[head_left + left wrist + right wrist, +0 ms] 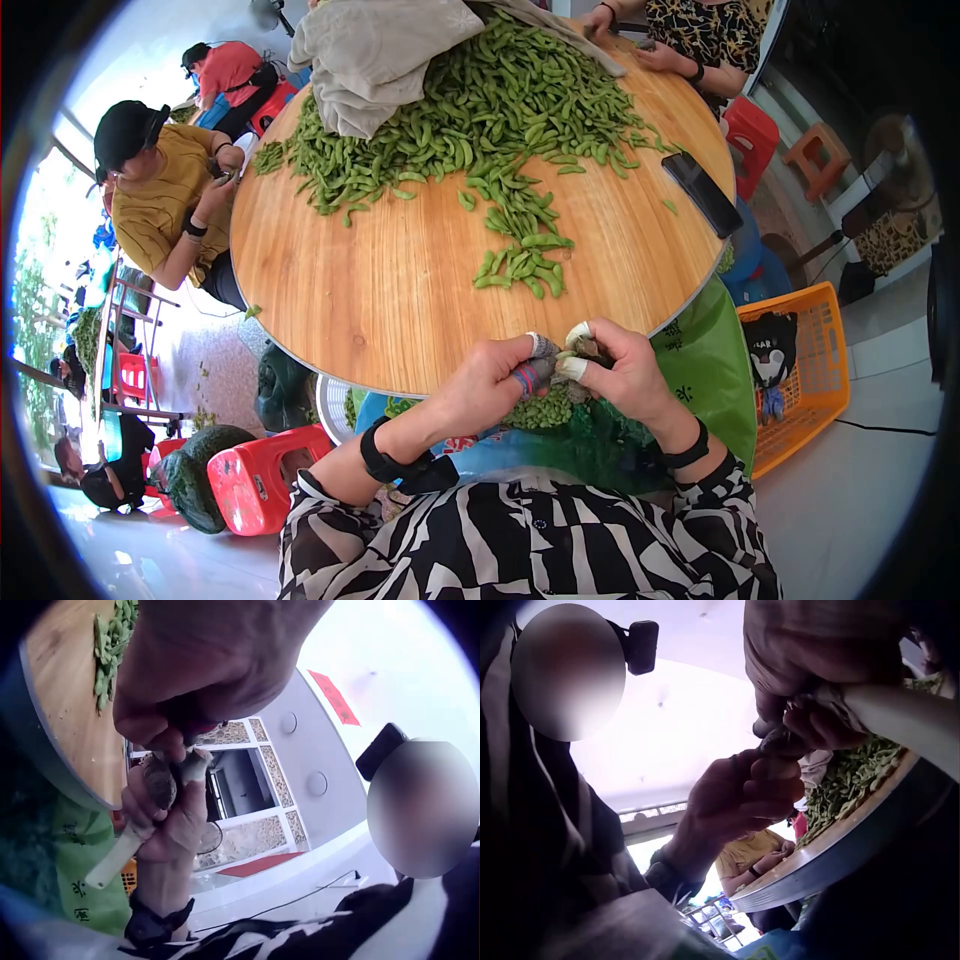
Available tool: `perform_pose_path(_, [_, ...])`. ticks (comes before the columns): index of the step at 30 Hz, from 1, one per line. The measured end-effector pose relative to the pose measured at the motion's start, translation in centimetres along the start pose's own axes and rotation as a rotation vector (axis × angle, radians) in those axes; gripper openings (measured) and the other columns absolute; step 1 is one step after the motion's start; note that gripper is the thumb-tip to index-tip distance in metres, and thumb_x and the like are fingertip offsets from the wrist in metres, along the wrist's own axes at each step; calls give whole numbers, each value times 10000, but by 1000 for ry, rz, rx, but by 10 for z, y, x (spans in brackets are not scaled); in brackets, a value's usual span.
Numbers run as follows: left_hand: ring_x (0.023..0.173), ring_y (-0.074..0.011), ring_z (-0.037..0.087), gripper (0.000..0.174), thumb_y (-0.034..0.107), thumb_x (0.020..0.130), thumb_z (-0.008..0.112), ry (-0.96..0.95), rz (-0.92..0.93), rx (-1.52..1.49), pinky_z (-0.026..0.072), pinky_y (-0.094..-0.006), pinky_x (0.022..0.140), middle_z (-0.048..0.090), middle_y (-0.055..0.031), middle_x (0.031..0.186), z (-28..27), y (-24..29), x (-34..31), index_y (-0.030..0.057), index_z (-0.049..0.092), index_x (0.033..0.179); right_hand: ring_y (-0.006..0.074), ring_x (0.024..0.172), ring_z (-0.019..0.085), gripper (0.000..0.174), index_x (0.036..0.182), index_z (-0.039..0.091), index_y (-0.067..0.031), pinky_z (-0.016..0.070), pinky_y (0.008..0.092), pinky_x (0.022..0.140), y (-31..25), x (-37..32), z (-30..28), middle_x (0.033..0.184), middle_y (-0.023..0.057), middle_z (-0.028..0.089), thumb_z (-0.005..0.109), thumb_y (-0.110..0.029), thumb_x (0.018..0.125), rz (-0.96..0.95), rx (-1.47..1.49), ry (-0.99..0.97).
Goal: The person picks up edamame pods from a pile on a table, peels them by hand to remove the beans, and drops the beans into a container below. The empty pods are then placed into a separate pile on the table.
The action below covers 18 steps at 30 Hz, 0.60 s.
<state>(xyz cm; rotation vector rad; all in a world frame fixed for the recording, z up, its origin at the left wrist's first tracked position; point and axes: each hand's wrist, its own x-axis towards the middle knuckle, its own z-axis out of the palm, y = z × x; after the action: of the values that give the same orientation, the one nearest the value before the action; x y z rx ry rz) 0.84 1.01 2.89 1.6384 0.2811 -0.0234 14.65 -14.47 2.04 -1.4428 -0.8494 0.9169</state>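
Observation:
My left hand [478, 378] and right hand [638, 378] meet fingertip to fingertip just off the table's front edge. Grey knitted covers [531, 378] wrap the left thumb and a finger, which are bent toward each other; whatever lies between them is hidden. Whitish covers [577, 332] sit on the right hand's fingertips. That hand grips a white-handled tool [114, 859], its handle sticking out past the palm and its working end hidden. Below the hands lie shelled green beans [543, 411]. Green soybean pods [522, 265] trail across the wooden table [400, 300] toward me.
A big heap of pods [500, 95], partly under a grey cloth [375, 60], fills the far side. A phone [702, 194] lies at the right rim. People sit around the table, one in a yellow shirt [165, 205]. A red stool [262, 480] and orange crate [800, 410] flank me.

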Motion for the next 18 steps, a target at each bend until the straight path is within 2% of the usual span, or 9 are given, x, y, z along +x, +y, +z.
perform_pose_path(3, [737, -71, 554, 160, 37, 910, 522, -36, 46, 118, 470, -240, 656, 621, -8, 805, 0, -4, -1, 10, 617, 1036, 96, 556, 491, 156, 876, 549, -4, 404, 281, 499, 0, 1, 1, 663, 23, 560, 656, -78, 789, -14, -120, 16])
perform_pose_path(5, [736, -80, 557, 165, 16, 901, 517, -51, 69, 155, 477, -253, 667, 623, -12, 799, 3, -4, -1, 7, 611, 1037, 182, 512, 497, 182, 821, 523, -9, 407, 310, 488, 8, 1, 6, 593, 92, 513, 660, -89, 732, -200, -364, 111])
perform_pose_path(6, [724, -82, 556, 149, 12, 894, 522, -25, 51, 184, 477, -266, 651, 621, -32, 785, 6, -2, -1, 0, 604, 1017, 182, 512, 497, 182, 821, 523, -9, 407, 310, 488, 7, 1, 7, 593, 92, 513, 660, -89, 732, -198, -363, 110])
perform_pose_path(8, [712, -84, 555, 132, 9, 886, 527, -4, 33, 215, 477, -278, 636, 619, -52, 771, 10, 0, -2, -7, 597, 997, 266, 491, 497, 204, 788, 493, -12, 406, 342, 477, 4, 0, 10, 574, 139, 484, 652, -98, 693, -211, -483, 129])
perform_pose_path(10, [673, -90, 553, 86, 24, 877, 547, 54, 170, 473, 469, -302, 591, 594, -90, 729, 15, 0, -3, -19, 576, 946, 275, 486, 504, 210, 786, 490, -13, 406, 349, 473, 6, -1, 11, 568, 139, 488, 655, -105, 694, -251, -533, 145])
perform_pose_path(14, [639, -102, 551, 84, 37, 864, 572, 114, 311, 560, 455, -321, 553, 562, -109, 697, 21, -13, -1, -22, 560, 923, 299, 492, 524, 179, 815, 514, -17, 413, 357, 472, 11, -2, 5, 582, 150, 500, 639, -76, 701, -257, -607, 130])
perform_pose_path(16, [637, -99, 548, 98, 56, 880, 570, 95, 103, 336, 446, -297, 541, 573, -73, 702, 20, -14, 0, -11, 564, 952, 254, 500, 525, 165, 844, 531, -17, 413, 334, 483, 11, -5, 3, 596, 124, 515, 631, -61, 720, -226, -546, 172])
perform_pose_path(17, [637, -99, 548, 98, 56, 880, 570, 97, 103, 335, 446, -297, 541, 573, -73, 702, 19, -21, 2, -11, 564, 952, 208, 508, 527, 156, 873, 548, -17, 414, 312, 494, 11, -6, 2, 610, 98, 531, 624, -47, 740, -197, -484, 212])
perform_pose_path(18, [627, -88, 538, 99, 65, 891, 563, 117, 24, 177, 434, -276, 527, 578, -52, 707, 16, -27, 6, -4, 566, 964, 208, 508, 527, 156, 873, 548, -17, 414, 312, 494, 12, -7, 0, 610, 98, 531, 624, -47, 740, -200, -485, 210])
